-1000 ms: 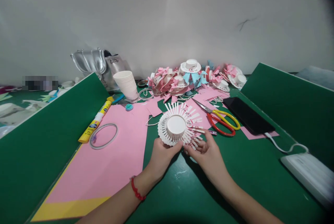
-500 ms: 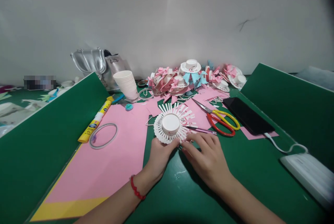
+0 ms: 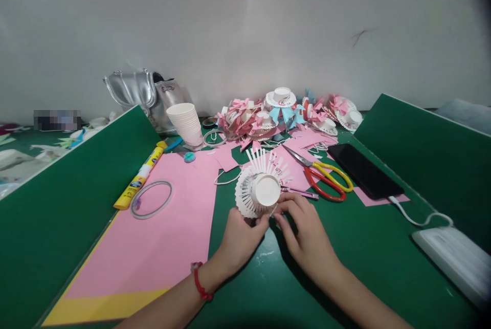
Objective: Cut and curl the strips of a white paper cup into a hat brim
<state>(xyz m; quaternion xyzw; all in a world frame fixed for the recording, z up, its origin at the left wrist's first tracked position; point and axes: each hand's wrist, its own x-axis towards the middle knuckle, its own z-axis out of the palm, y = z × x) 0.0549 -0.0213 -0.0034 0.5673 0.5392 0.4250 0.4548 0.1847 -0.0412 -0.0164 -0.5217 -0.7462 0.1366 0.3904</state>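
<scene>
A white paper cup (image 3: 267, 190), its wall cut into a fan of strips, is held up over the green table with its round base toward me. Part of its edge is curled or woven into a scalloped rim, while strips at the top stick out straight. My left hand (image 3: 245, 237) grips the lower left rim between thumb and fingers. At the lower right, my right hand (image 3: 303, 226) pinches a strip near the left thumb. Behind the cup lie a pink pen-like tool (image 3: 301, 193) and scissors (image 3: 326, 175) with red and yellow handles.
Pink paper (image 3: 153, 247), a yellow glue stick (image 3: 141, 175) and a tape ring (image 3: 152, 199) lie left. Stacked paper cups (image 3: 186, 124), a silver bag (image 3: 134, 91) and finished paper hats (image 3: 282, 97) stand behind. A phone (image 3: 364, 170) and white power bank (image 3: 452, 257) are right, between green partitions (image 3: 429, 139).
The cut cup has moved slightly right and down and tilted, its base turning more toward the right. Both hands have shifted with it, and the right fingers now pinch a lower strip.
</scene>
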